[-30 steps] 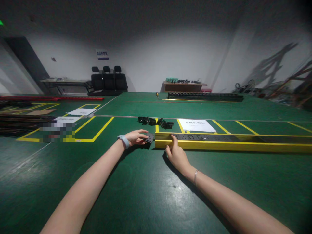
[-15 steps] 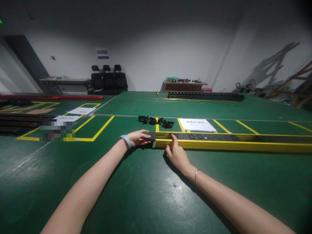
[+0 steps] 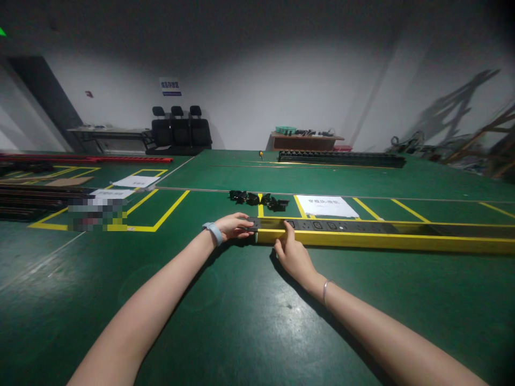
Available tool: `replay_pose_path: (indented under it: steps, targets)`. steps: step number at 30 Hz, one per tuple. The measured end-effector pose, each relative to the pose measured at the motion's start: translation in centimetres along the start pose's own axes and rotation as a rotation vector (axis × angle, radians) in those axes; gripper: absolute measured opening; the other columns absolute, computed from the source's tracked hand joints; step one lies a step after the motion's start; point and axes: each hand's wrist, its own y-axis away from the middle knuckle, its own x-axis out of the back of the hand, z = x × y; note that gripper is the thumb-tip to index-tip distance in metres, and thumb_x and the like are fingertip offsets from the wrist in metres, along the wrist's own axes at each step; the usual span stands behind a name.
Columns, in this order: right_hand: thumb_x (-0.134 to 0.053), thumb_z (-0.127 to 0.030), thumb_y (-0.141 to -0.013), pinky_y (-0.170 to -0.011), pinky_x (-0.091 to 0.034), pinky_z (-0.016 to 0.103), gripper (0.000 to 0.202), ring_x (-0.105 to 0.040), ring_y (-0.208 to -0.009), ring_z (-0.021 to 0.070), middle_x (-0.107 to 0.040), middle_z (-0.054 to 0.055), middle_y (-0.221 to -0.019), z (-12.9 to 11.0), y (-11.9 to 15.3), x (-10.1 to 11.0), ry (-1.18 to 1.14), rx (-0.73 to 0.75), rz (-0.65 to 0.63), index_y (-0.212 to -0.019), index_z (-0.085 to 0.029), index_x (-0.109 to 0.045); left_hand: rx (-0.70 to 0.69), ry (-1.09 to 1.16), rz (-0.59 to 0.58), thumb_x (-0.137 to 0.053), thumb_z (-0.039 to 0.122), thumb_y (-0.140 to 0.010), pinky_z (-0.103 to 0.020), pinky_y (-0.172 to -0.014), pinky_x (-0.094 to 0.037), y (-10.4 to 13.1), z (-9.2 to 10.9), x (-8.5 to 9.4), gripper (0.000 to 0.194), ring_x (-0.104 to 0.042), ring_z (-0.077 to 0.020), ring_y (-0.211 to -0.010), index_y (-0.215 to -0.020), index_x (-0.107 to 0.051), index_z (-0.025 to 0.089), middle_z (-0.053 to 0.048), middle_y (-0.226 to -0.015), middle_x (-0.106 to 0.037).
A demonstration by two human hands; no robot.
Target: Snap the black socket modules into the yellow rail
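A long yellow channel [image 3: 362,240] lies across the green table, open side up, with a row of black socket modules [image 3: 317,225] inside it. At its left end, my left hand [image 3: 233,227] is closed on a black socket module [image 3: 254,223] between thumb and fingers, partly inside the channel mouth. My right hand [image 3: 293,254] straddles the near wall of the channel. Its index finger reaches over the wall onto the leftmost seated socket, while the other fingers curl against the outside. Small black clip-like parts [image 3: 257,200] lie in a heap just beyond the channel.
A white paper label [image 3: 328,207] lies behind the channel among yellow tape lines. Dark bars [image 3: 36,201] and more paper sheets [image 3: 137,181] are at the left. Farther back are a black slotted strip [image 3: 341,158] and a yellow-handled tool [image 3: 261,154].
My left hand has shifted slightly right, and the socket module it holds sits a little farther into the channel mouth. My right hand stays in the same place on the channel.
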Motion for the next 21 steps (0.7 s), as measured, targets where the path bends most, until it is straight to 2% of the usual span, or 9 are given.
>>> replay_pose_path:
  steps: [3,6,12,16,21]
  targets:
    - [-0.036,-0.029,-0.09,-0.06,-0.044,0.028,0.059,-0.066,-0.067,0.0232,-0.068,0.01,-0.074,0.0,0.0,0.0,-0.002,-0.002,-0.003,-0.141,-0.006,-0.017,-0.049,-0.234,0.041,-0.068,0.022,-0.073,-0.023,-0.058,-0.051,0.4,0.3,-0.5,0.044,-0.065,-0.0128,-0.061,-0.113,-0.051,0.014,-0.007,-0.08,-0.068]
    - [-0.036,-0.029,-0.09,-0.061,-0.044,0.028,0.06,-0.066,-0.067,0.023,-0.068,0.01,-0.074,0.0,0.1,0.0,-0.007,-0.002,-0.002,-0.142,-0.006,-0.015,-0.146,-0.551,0.117,-0.058,0.035,-0.08,-0.022,-0.054,-0.046,0.7,0.7,-0.9,0.028,-0.064,-0.0134,-0.06,-0.095,-0.063,0.011,-0.008,-0.078,-0.068]
    - [-0.036,-0.029,-0.089,-0.059,-0.044,0.028,0.061,-0.065,-0.062,0.0231,-0.067,0.008,-0.071,-0.2,0.2,0.3,0.011,-0.005,0.01,-0.142,-0.01,-0.014,-0.338,-1.014,0.316,-0.045,0.045,-0.084,-0.025,-0.058,-0.042,1.9,0.8,-2.5,0.04,-0.063,-0.0177,-0.064,-0.08,-0.071,0.016,-0.008,-0.068,-0.069]
    - [-0.035,-0.028,-0.089,-0.058,-0.043,0.028,0.06,-0.065,-0.062,0.0231,-0.067,0.008,-0.071,-0.3,0.2,0.4,0.006,0.002,0.002,-0.142,-0.01,-0.014,-0.497,-1.128,0.282,-0.041,0.044,-0.086,-0.025,-0.066,-0.042,2.3,0.4,-3.6,0.041,-0.064,-0.019,-0.071,-0.084,-0.073,0.018,-0.008,-0.082,-0.072]
    - [-0.036,-0.028,-0.09,-0.056,-0.042,0.026,0.06,-0.064,-0.06,0.0215,-0.068,0.007,-0.071,-0.3,0.0,0.3,0.038,0.004,-0.012,-0.143,-0.011,-0.015,-0.636,-1.072,0.148,-0.043,0.041,-0.087,-0.025,-0.074,-0.043,1.9,-0.2,-4.1,0.037,-0.064,-0.0209,-0.084,-0.092,-0.073,0.02,-0.007,-0.097,-0.072]
